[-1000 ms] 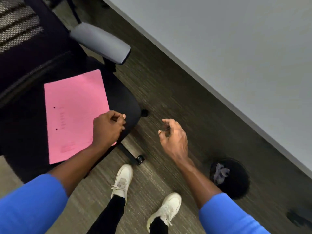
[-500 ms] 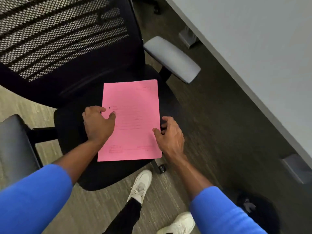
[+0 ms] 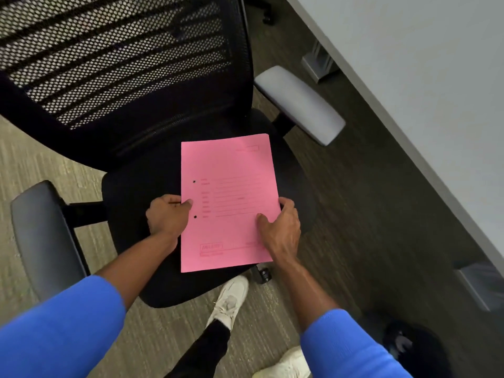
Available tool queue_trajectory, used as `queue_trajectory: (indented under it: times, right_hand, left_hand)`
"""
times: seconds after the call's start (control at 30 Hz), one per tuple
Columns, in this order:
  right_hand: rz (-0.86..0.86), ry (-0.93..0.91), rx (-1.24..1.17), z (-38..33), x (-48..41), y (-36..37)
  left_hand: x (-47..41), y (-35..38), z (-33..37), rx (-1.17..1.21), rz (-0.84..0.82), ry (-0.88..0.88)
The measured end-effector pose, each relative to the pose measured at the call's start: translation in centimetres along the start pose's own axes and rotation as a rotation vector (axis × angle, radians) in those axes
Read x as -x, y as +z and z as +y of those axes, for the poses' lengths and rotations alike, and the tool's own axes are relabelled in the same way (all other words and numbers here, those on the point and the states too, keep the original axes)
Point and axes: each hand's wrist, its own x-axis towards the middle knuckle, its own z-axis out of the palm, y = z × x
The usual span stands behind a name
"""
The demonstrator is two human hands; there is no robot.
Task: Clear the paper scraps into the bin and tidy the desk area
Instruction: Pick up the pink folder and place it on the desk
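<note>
pink folder (image 3: 227,203) flat on chair seat (image 3: 131,203); left grip (image 3: 167,218) and right grip (image 3: 281,227) pinch its side edges

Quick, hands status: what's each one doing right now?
Left hand: closed on the left edge of the pink folder.
Right hand: gripping the folder's right edge.

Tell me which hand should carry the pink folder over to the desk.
Right, probably. The right hand already grips the pink folder at its right edge, the side nearer the desk; the left hand is at the far edge.
</note>
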Motion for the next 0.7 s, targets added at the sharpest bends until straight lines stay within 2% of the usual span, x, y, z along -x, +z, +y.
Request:
queue_trajectory:
  times: [0.33,0.7]
  right_hand:
    - [-0.023,0.034,-0.128,0.2,4.8,-6.2]
    - [0.045,0.056,-0.182,1.3,14.5,-17.9]
  left_hand:
    - [4.9,-4.1,0.7,0.002,-0.140,0.109]
    - [17.4,-6.6,4.4,0.034,-0.219,0.283]
